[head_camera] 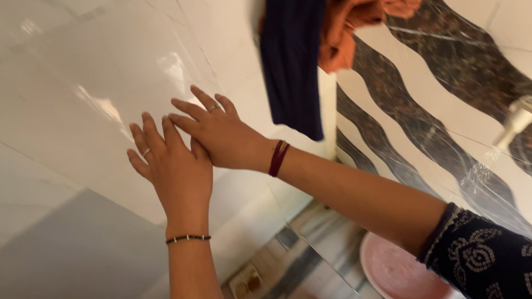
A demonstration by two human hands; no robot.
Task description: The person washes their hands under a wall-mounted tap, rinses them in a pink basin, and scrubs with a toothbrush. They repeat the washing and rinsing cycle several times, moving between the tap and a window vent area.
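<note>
Patterned dark sleeve (482,260) at lower right sits closest to the lens, covering the upper part of the right arm. Pink round basin (393,271) shows just under it, partly cut off by the frame edge, on a streaked grey floor (321,232).

Grip: neither hand holds anything. Left hand (174,166) lies flat, fingers spread and pointing up, palm against the glossy white tiled wall (83,83). Right hand (219,133) is flat too, fingers apart, reaching in from the right; its palm edge overlaps the fingers of the left hand, the two touching. Both are pressed on, or very near, the tile; exact contact of the palms is hidden.

Worn items: thin ring on a finger of each hand; dark beaded bracelet (188,238) on the left wrist; dark red thread band (277,158) on the right wrist.

Outward: navy cloth (293,66) hangs down the wall corner just beyond the right hand, not touching it. Orange cloth (352,27) bunched beside it at the top. Right-hand wall carries wavy dark brown marble bands (438,55) on white. Pale fitting (515,122) at the far right edge, with water running down below it.
</note>
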